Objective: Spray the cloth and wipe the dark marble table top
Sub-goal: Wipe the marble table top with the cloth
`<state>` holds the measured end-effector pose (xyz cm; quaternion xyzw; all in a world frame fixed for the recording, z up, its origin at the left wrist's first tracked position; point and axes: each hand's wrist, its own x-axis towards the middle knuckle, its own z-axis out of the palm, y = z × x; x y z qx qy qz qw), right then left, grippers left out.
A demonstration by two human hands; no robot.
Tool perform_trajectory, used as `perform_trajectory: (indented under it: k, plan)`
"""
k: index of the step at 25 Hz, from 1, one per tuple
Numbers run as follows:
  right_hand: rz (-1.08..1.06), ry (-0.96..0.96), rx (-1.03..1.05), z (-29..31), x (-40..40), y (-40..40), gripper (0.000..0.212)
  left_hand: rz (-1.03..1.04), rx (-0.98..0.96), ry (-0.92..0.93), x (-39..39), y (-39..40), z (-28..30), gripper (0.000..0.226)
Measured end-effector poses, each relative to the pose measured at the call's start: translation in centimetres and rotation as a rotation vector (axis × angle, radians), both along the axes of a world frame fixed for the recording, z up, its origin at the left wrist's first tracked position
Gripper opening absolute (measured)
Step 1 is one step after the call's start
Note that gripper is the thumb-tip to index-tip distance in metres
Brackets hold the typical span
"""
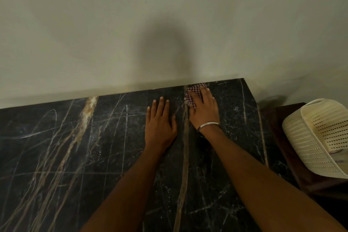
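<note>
Right hand (204, 107) flat on cloth (194, 90); left hand (160, 124) flat on marble

Plain pale wall (94, 24), dim light, cream perforated basket (320, 137) on dark side surface (293, 165)

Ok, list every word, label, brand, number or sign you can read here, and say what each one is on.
None: no readable text shows anywhere in this view.
Marble table top: only pale veins, no lettering.
Checked cloth under the right hand: pattern only, no label visible.
Cream perforated basket: no brand or marking visible.
Bangle on the right wrist: plain.
Wall: bare.
</note>
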<state>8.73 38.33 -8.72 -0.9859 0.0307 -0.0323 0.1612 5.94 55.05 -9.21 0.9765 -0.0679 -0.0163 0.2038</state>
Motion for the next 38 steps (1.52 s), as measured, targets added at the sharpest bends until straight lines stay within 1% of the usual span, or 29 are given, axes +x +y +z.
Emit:
perform_trajectory:
  k: [2, 4, 5, 7, 10, 14, 17, 20, 23, 27, 29, 31, 33, 35, 38]
  plan:
    - [-0.08, 0.006, 0.005, 0.2, -0.3, -1.4, 0.055, 0.003, -0.007, 0.007, -0.3, 0.3, 0.0, 0.061]
    - [-0.13, 0.013, -0.008, 0.3, -0.8, -0.9, 0.056, 0.004, -0.004, 0.004, -0.6, 0.3, -0.1, 0.061]
    - [-0.123, 0.011, -0.017, 0.3, -1.3, 0.2, 0.056, 0.008, 0.0, 0.0, -0.7, 0.2, -0.2, 0.061]
    - [-0.044, 0.001, -0.037, 0.1, -2.5, 2.4, 0.056, 0.013, 0.012, -0.003, -0.9, 0.1, -0.2, 0.061]
    - [0.037, 0.016, -0.04, -0.1, -3.4, 2.6, 0.056, 0.01, 0.031, 0.0, -1.5, 0.1, 0.0, 0.061]
    - [-0.073, 0.024, -0.009, 0.2, -3.4, -0.7, 0.055, 0.007, 0.024, 0.019, -2.2, 0.7, 0.0, 0.061]
    - [-0.131, 0.026, -0.032, 0.3, -4.1, -0.2, 0.056, 0.011, 0.011, 0.017, -2.9, 0.6, -0.1, 0.061]
    - [-0.041, 0.02, -0.045, 0.1, -5.6, 2.5, 0.056, 0.024, 0.017, 0.004, -3.4, 0.3, 0.0, 0.061]
    - [0.04, 0.037, -0.055, -0.1, -6.5, 1.7, 0.055, 0.0, 0.018, 0.005, -3.9, -0.1, 0.0, 0.061]
    - [-0.105, 0.018, -0.03, 0.1, -7.1, -2.1, 0.055, -0.01, 0.009, 0.014, -4.3, 0.3, 0.1, 0.062]
    - [-0.157, 0.022, -0.046, 0.3, -7.6, -1.7, 0.056, -0.01, 0.012, 0.023, -4.7, 0.4, 0.1, 0.062]
    - [-0.132, 0.037, -0.062, 0.1, -8.6, 0.5, 0.057, -0.008, 0.013, 0.027, -5.1, 0.4, 0.1, 0.061]
    - [-0.045, 0.044, -0.071, -0.2, -9.8, 2.0, 0.057, -0.004, 0.012, 0.03, -5.6, 0.2, 0.1, 0.061]
    - [0.007, 0.048, -0.061, -0.3, -10.3, 1.5, 0.056, -0.008, 0.019, 0.028, -6.1, 0.0, 0.3, 0.061]
    - [-0.083, 0.032, -0.045, -0.1, -10.6, -1.6, 0.056, -0.028, 0.001, 0.04, -6.7, 0.1, 0.4, 0.061]
